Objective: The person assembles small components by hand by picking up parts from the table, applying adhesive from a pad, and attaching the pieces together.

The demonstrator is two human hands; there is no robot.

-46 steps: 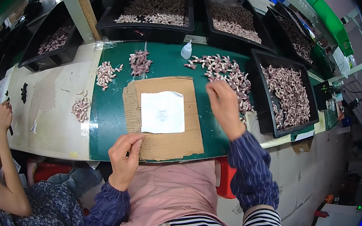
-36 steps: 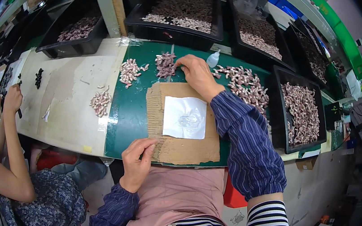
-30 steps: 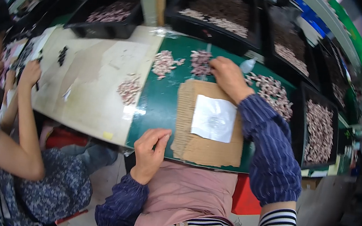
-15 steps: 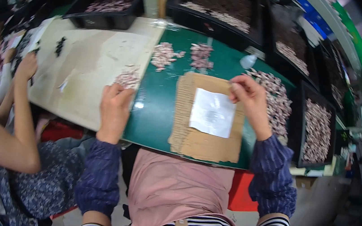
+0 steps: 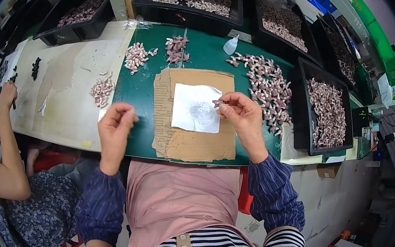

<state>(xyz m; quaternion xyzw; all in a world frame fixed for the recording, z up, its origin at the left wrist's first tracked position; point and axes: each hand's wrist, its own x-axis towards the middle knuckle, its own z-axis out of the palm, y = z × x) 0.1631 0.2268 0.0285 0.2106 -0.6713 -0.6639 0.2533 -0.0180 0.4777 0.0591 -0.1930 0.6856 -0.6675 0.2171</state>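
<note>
Between the thumb and forefinger of my right hand (image 5: 245, 119) is a small purplish-brown piece (image 5: 217, 104), above the right edge of a white paper sheet (image 5: 186, 114). That sheet, with a greyish smudge at its middle, lies on a layered cardboard pad (image 5: 199, 146). My left hand (image 5: 115, 133) is over the green mat's left edge, fingers curled together; whatever they may pinch is too small to make out. Beyond it lies a small heap of pale pinkish pieces (image 5: 102, 89) on the cream board. Purplish-and-white pieces (image 5: 268, 90) spread beside my right hand.
Two small heaps, one pale (image 5: 138, 58) and one purplish (image 5: 176, 49), lie behind the cardboard. A translucent squeeze bottle (image 5: 231, 44) stands near the back. Black bins (image 5: 329, 115) of pieces line the back and right. On the left, a co-worker's hand (image 5: 9, 93) handles dark pieces.
My left hand has come away from the pale heap toward me. My right hand has moved from the cardboard's far right corner to over the paper, the small piece now visible. The view has shifted right.
</note>
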